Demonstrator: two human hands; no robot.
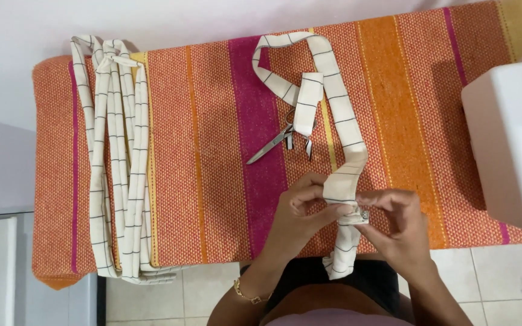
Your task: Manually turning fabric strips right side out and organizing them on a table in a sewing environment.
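Head view: looking straight down at a sewing setup.
Hands: left hand (302,205) and right hand (394,220) are close together, both pinching the cream checked strap (333,115) at the near edge, probably to steady a small metal clip (362,216) on it.
Strap: loops far across the worktop (212,121), tail hanging off.
Scissors (273,142): parked mid-worktop, within reach.
Spare fabric (116,163): bundled left, out of the way.
Surface: orange-pink striped woven cloth.
Room: white machine (512,145) right, tiled floor (490,271).

The cream strap (339,130) with thin dark grid lines is matt woven cloth, as is the bundle of straps (116,163), and the striped orange and magenta table cover (212,151) looks coarse and nubbly. The scissors (276,140) and small buckle (362,215) are shiny metal. The white appliance (512,145) looks smooth, faintly glossy plastic.
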